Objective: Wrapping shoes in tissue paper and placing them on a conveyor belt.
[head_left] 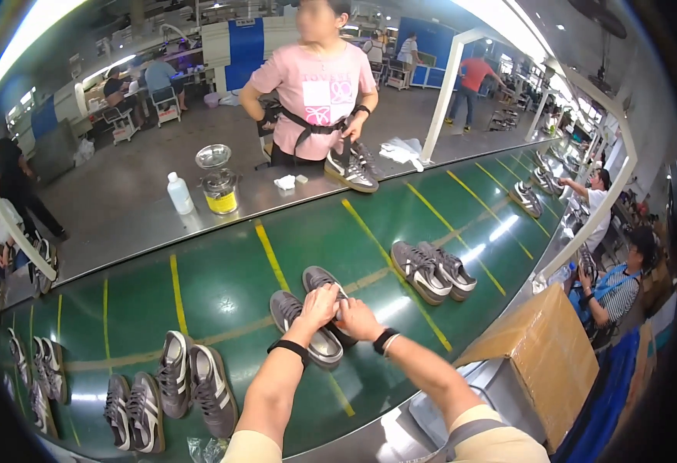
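A pair of grey sneakers with white stripes lies on a green conveyor belt before me. My left hand is closed at the upper of the right-hand sneaker, its forearm crossing above the left-hand sneaker. Close beside it, my right hand has its fingers curled at the same shoe's opening. Between the two hands shows a small pale bit that I cannot make out. Both wrists wear dark bands. My hands hide the middle of the right-hand sneaker.
More sneaker pairs rest on the belt, left and right. Across it, a person in pink stands by a sneaker pair on the metal ledge, where a white bottle and metal tin stand. A cardboard box sits near right.
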Demonstrator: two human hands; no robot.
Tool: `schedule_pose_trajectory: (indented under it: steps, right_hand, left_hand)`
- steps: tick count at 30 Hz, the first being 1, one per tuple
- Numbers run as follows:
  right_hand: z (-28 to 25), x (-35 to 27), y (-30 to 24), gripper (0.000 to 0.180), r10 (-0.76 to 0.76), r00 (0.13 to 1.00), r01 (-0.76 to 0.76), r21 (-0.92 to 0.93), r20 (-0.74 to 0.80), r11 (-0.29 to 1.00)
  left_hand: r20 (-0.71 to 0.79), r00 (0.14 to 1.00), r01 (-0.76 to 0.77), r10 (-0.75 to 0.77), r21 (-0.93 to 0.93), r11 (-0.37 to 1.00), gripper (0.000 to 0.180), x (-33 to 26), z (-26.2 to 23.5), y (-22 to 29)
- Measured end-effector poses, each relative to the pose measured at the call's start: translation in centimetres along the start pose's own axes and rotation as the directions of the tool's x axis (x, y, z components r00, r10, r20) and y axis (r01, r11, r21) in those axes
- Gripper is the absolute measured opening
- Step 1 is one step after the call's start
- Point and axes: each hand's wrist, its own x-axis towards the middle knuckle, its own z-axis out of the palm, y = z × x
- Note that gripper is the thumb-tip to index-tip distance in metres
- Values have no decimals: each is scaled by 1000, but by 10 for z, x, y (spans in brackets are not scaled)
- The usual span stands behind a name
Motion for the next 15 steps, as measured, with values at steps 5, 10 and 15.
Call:
schedule_pose_trajectory:
  steps: [5, 10, 15]
  right_hand:
    - [-41, 25, 34, 47, -26, 980, -4, 145, 199, 989]
    - [10, 39, 42, 44, 145, 981, -155, 70, 129, 985]
    - [-9, 46, 36, 53, 169, 964, -159, -65, 206, 985]
  left_hand:
    - [-263, 964, -1, -33, -128, 992, 24, -53, -24, 22]
    - [-263, 964, 20, -22, -9, 1000, 34, -158, -19, 50]
    - [-210, 976, 31, -49, -87, 996, 39, -200, -19, 71]
